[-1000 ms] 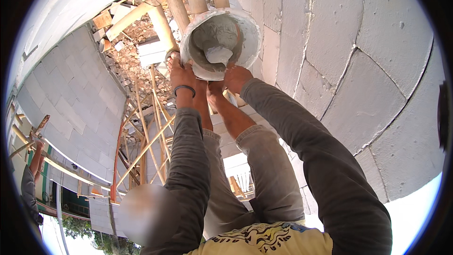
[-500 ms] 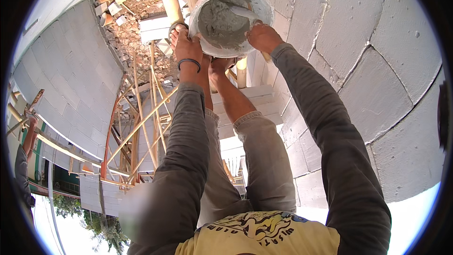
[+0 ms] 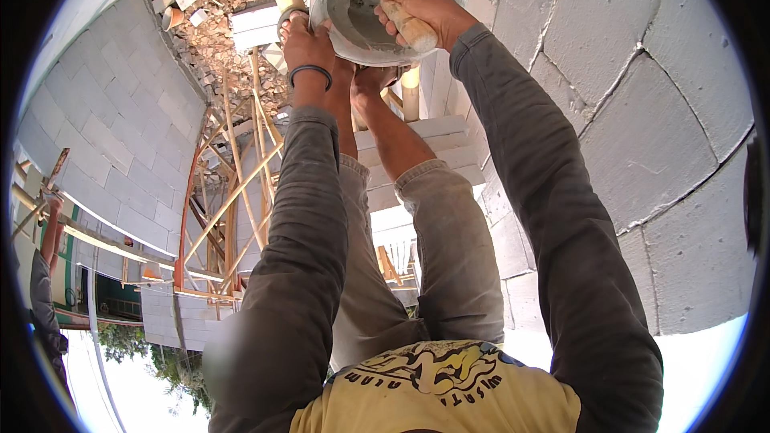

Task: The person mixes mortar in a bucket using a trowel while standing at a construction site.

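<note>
Since the earlier frame, the mortar-smeared bucket (image 3: 385, 4) has been carried farther away, up to the picture's far edge. Its left rim is clasped by the left hand (image 3: 307, 46), while a wooden tool handle (image 3: 407, 24) is clamped in the right hand (image 3: 423, 12) over the bucket's mouth. Grey block wall (image 3: 642, 128) stands at the right, bamboo scaffolding (image 3: 233, 192) at the left.

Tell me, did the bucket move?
Yes. The bucket shifted toward the picture's top, farther from the person's knees, though the head camera may have tilted too.
</note>
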`<state>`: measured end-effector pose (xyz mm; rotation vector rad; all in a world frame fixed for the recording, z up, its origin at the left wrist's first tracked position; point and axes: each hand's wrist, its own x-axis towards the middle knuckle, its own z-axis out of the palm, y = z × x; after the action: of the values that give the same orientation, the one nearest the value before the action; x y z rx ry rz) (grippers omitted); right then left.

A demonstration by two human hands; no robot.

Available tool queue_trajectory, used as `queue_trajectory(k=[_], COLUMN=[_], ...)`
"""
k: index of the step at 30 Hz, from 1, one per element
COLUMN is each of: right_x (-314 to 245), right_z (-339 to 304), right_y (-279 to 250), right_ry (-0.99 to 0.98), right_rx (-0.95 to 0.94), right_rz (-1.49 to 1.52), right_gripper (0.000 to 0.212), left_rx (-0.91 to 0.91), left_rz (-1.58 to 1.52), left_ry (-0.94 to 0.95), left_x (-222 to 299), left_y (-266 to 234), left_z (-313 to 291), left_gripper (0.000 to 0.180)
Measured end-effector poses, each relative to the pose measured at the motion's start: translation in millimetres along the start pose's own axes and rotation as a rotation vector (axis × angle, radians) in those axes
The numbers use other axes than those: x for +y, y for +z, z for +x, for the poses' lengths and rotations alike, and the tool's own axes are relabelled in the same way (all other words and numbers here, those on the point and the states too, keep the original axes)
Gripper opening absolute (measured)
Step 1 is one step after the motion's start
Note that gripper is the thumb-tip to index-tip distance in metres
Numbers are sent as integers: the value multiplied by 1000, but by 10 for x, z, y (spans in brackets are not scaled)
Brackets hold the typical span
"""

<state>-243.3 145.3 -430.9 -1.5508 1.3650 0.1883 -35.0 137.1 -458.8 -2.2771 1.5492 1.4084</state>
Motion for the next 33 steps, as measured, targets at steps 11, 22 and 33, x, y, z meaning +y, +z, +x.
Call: queue_trajectory(k=[11,22,33], right_x=[-296,-249,524], right_z=[-94,-308,-1132], right_y=[198,687,1845], right_ry=[-208,107,426], right_rx=[-27,-29,60], right_rz=[-45,-97,432], right_gripper=[26,29,45], left_rx=[146,207,60], left_rz=[-12,-15,-331], left_ry=[-54,-42,-168], left_x=[204,91,-93], left_y=[-175,-74,-68], left_z=[-32,31,185], left_gripper=[23,30,23])
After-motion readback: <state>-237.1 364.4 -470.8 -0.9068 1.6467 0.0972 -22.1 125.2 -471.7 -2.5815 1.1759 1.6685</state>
